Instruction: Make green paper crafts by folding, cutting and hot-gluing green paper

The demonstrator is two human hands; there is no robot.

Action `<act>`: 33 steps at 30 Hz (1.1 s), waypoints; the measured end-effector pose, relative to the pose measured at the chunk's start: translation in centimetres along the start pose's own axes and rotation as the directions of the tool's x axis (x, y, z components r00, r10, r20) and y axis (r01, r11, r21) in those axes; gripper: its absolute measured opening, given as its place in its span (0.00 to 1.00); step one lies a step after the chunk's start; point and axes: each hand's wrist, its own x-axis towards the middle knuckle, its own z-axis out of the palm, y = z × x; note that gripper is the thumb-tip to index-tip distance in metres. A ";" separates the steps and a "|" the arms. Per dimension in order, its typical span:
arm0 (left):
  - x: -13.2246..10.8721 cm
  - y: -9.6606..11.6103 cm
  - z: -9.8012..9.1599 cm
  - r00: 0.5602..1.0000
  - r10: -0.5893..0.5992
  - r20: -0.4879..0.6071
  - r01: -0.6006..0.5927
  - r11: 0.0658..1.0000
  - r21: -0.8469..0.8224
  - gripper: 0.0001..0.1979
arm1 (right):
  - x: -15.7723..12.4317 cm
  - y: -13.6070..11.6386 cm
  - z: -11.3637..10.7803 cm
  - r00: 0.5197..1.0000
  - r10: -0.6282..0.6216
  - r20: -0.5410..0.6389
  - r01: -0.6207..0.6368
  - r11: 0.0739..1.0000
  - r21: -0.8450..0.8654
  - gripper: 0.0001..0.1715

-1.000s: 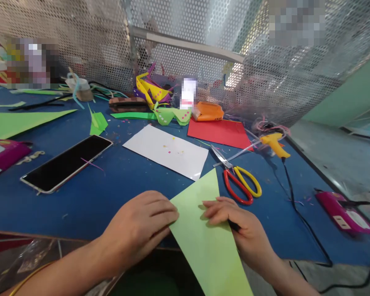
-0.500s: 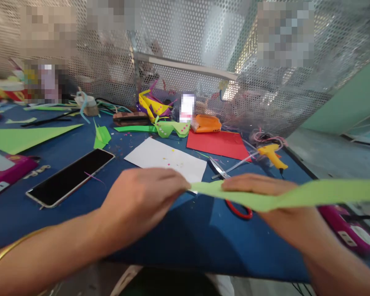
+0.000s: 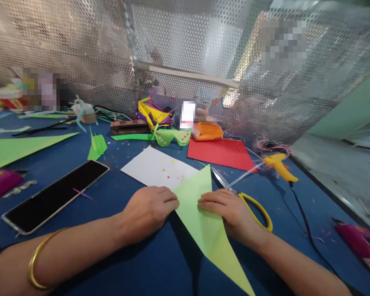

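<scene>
We are pressing the green paper triangle [image 3: 205, 232] onto the blue table [image 3: 117, 183] with 2 hands. Our left hand [image 3: 148, 210] is curling at its 9 o'clock edge, fingertips touching paper; whether it is pinching, we cannot tell. Our right hand [image 3: 231, 213] is lying flat on the paper, fingers together. Scissors [image 3: 253, 204] are lying at 3 o'clock.

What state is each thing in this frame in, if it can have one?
Green paper triangle: lying flat, pressed down.
Left hand: fingers curled at its left edge.
Right hand: flat on it.
Scissors: lying flat, blades together.
Phone: face up, screen dark.
Glue gun: lying down.
</scene>
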 end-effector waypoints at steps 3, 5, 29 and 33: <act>0.2 -0.2 0.0 0.983 -0.158 0.091 0.171 0.973 -0.154 0.13 | -0.4 0.2 0.1 0.998 0.068 0.013 -0.068 0.994 0.089 0.19; 0.5 -0.6 -0.4 0.944 -0.285 0.169 0.317 0.924 -0.214 0.08 | -0.3 0.3 -0.1 0.988 0.155 0.009 -0.155 0.979 0.136 0.16; 1.1 -3.8 -1.7 0.667 -0.549 0.504 0.745 0.502 -0.439 0.09 | 1.4 -0.5 -0.1 0.691 0.721 0.057 -0.723 0.687 0.079 0.15; 1.6 -3.0 -1.7 0.671 -0.527 0.521 0.722 0.623 -0.299 0.04 | 1.3 -0.6 -0.1 0.677 0.732 0.076 -0.736 0.674 0.068 0.16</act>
